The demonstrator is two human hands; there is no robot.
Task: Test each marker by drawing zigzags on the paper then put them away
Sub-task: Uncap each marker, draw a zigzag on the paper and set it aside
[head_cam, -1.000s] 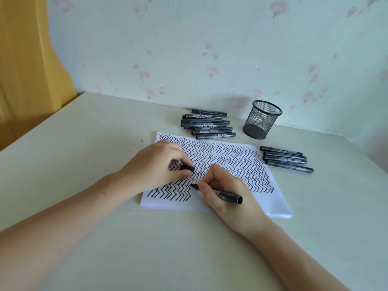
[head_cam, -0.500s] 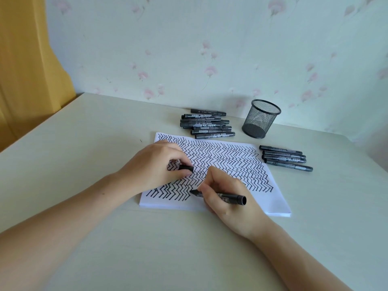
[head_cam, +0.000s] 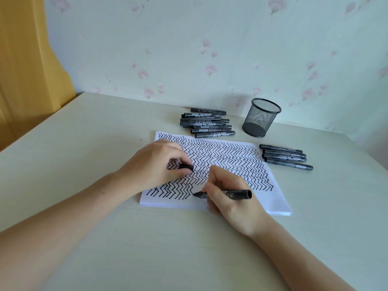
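Since a second ago the marker [head_cam: 227, 194] tip has dropped toward the paper's [head_cam: 275, 203] near edge — the right hand [head_cam: 228, 198] grips it, nib on the sheet beside the lowest zigzags. Left hand [head_cam: 155, 164] rests on the paper, pinching the cap [head_cam: 186, 166]. Marker piles [head_cam: 206, 124] [head_cam: 285, 156] flank the mesh cup [head_cam: 261, 117] — all on the table [head_cam: 84, 143].

The pale wooden bench [head_cam: 88, 143] lies open to the left of the white stack of paper covered in black zigzags [head_cam: 273, 198], and along its near edge. Behind the paper, a heap of black capped markers [head_cam: 206, 124] lies close to the flowered wall, just beside the black wire-mesh pen cup [head_cam: 260, 117]. A row of four black markers [head_cam: 285, 156] lies near the paper's right edge; beyond them the bench is open.
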